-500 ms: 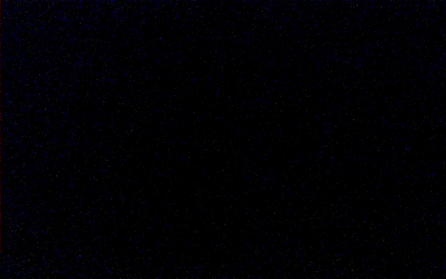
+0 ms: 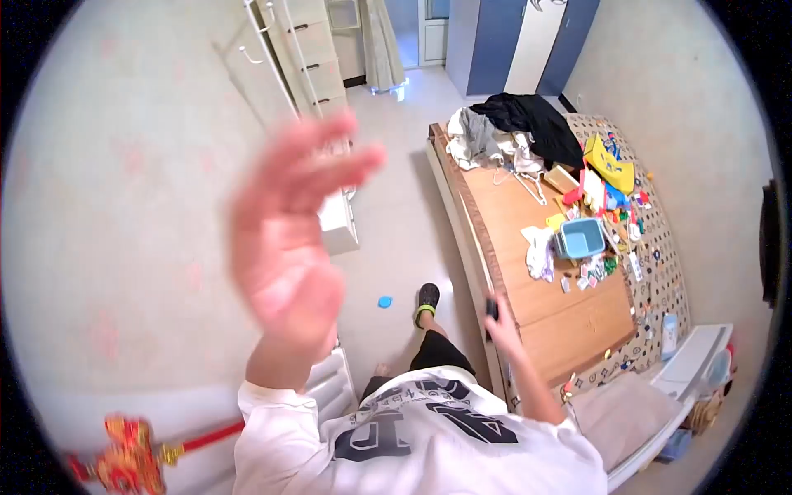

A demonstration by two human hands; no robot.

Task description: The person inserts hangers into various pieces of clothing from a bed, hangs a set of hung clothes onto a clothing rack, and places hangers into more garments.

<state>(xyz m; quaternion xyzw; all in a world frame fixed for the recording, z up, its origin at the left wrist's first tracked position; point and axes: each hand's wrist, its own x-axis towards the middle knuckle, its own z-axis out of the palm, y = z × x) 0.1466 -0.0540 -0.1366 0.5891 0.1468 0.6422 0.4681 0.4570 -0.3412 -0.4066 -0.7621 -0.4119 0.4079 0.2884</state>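
Observation:
My left hand [image 2: 289, 235] is raised close to the camera and somewhat blurred, fingers loosely curved and apart, with nothing in it. Lower down, my right hand [image 2: 505, 332] hangs beside the bed's edge and grips a small black object [image 2: 492, 308] whose kind I cannot make out. Nearest to that hand is the bed [image 2: 569, 330], covered by a brown mat. On it lie a light-blue plastic basket [image 2: 582, 238], a crumpled white cloth [image 2: 539, 252], white hangers [image 2: 528, 186] and several small toys and cards.
Dark and grey clothes [image 2: 536, 124] are heaped at the bed's far end, near a yellow bag [image 2: 610, 165]. A blue round item [image 2: 385, 302] lies on the floor by my shoe [image 2: 427, 297]. Drawers [image 2: 318, 62] and a white coat rack [image 2: 272, 49] stand at the left, wardrobes [image 2: 495, 49] at the back.
The earlier frame is almost wholly black with specks of noise. Now the room, both hands and the bed are visible, so I cannot tell what moved.

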